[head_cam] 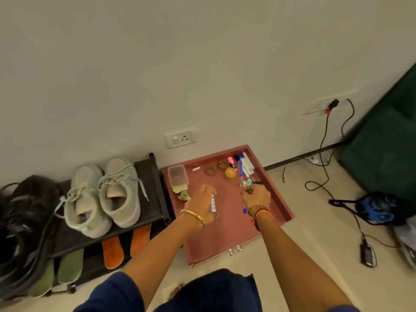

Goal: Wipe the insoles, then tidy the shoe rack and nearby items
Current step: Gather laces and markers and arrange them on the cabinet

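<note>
Dark blue cloth [216,289] lies nearest the camera, over the person's lap, with both bare forearms reaching out above it toward a shallow red tray [225,235] on the floor beside the shoe rack [155,176]. The left hand [202,204] is curled round a white marker [212,203]; the right hand [256,197] pinches a blue pen [244,207] whose tip points back toward the person. The hands are held apart, each clamped on its own item.

More pens and markers [245,165] lie together in the tray's far right corner, with a yellow lid [230,173], two brown rings [216,167] and a clear plastic box [177,176] nearby. On the rack's top shelf stands a pair of pale sneakers [103,194] next to black shoes [24,221]; orange insoles [112,254] and green insoles [71,265] lie on the lower shelf.

The pens look light, stiff and smooth, so they would likely roll if set down loose; gripping each mid-barrel and laying it parallel against the others seems safest. The insoles should be thin and floppy, best lifted at the heel end.
</note>
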